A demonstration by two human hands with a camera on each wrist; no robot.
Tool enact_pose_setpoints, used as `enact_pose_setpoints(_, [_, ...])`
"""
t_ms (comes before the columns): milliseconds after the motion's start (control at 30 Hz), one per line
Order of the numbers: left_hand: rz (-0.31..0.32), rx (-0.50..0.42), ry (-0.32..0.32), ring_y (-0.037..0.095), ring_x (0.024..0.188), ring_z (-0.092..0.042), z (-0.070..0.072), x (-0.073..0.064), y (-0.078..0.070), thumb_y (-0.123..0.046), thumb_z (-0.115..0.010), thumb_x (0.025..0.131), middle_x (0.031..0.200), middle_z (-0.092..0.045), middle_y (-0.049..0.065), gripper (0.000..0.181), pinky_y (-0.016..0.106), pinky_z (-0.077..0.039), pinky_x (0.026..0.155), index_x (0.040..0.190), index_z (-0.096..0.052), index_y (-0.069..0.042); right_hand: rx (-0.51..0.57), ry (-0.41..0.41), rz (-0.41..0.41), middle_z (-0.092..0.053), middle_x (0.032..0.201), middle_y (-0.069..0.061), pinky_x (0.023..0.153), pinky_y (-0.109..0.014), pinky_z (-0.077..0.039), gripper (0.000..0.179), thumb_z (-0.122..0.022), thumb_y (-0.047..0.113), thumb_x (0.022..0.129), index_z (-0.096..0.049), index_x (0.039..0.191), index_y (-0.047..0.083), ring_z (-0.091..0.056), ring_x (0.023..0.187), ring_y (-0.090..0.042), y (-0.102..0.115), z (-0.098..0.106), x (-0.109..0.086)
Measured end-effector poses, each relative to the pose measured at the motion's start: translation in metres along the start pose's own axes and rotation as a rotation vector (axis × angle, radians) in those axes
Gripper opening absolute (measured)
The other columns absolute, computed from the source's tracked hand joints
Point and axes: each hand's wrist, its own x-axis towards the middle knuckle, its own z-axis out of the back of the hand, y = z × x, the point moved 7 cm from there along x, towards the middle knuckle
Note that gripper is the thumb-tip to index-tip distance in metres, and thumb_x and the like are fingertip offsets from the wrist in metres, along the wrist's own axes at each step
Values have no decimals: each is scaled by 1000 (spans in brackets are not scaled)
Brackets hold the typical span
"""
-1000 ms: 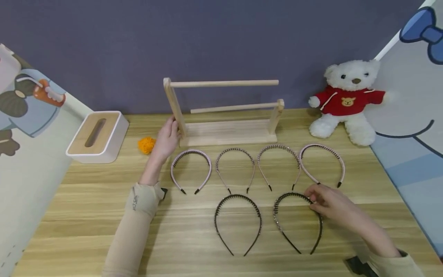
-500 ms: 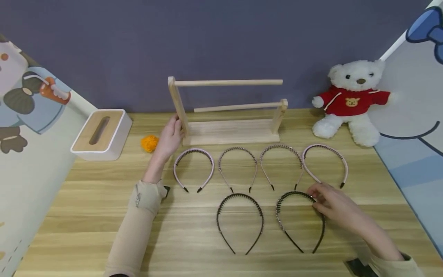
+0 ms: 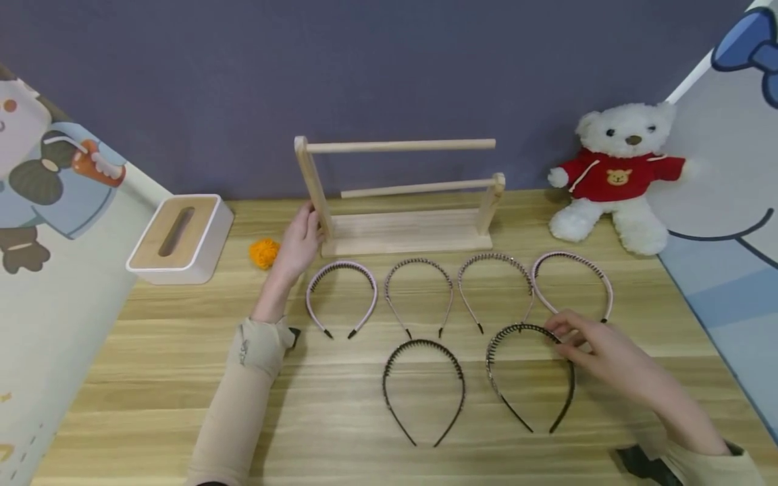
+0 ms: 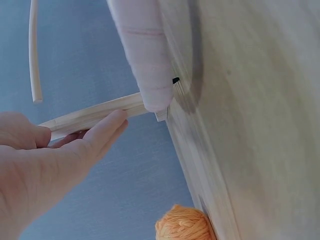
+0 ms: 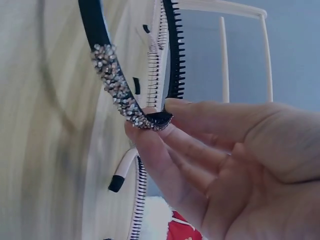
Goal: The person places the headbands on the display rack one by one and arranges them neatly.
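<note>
In the head view my left hand (image 3: 299,239) holds the left post of a pale wooden rack (image 3: 407,233) with two horizontal rods. The left wrist view shows fingers (image 4: 102,132) along that post (image 4: 95,115). My right hand (image 3: 598,347) pinches a black toothed headband (image 3: 489,368) between thumb and fingertips near the top of its arch. Sparkling stones (image 5: 112,82) cover part of this band in the right wrist view. A second black headband (image 3: 384,385) lies to its left. Behind are pink padded headbands (image 3: 310,297) (image 3: 610,290) and two thin beaded headbands (image 3: 387,290) (image 3: 463,304).
A white tissue box (image 3: 209,250) with a wooden lid stands at left. An orange yarn ball (image 3: 264,253) lies beside my left wrist. At right a white teddy bear (image 3: 620,182) in a red hoodie sits against the wall. The dark back wall (image 3: 395,67) rises behind the rack.
My right hand has raised the black headband slightly and moved it a little away from me; its arch now overlaps the beaded headband's tip in the head view. My left hand stays at the rack post.
</note>
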Motion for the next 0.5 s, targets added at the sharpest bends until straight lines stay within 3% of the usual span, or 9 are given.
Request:
enact_pose_setpoints(233, [-8, -1, 1, 41, 150, -43, -1, 1, 0, -16, -27, 119, 162, -39, 30, 50, 48, -48, 118, 165, -29, 3, 48, -45, 24, -73, 114, -13, 64, -28, -62, 30, -77, -9, 93, -67, 120, 2, -72, 88, -15, 7, 8, 0])
enact_pose_setpoints(500, [-4, 1, 6, 41, 148, -44, 0, 1, 0, -17, -27, 119, 162, -39, 30, 50, 47, -47, 119, 165, -28, 3, 52, -140, 118, -71, 112, -11, 59, -26, -61, 40, -79, -16, 87, -67, 118, 5, -66, 88, 0, 15, 15, -1])
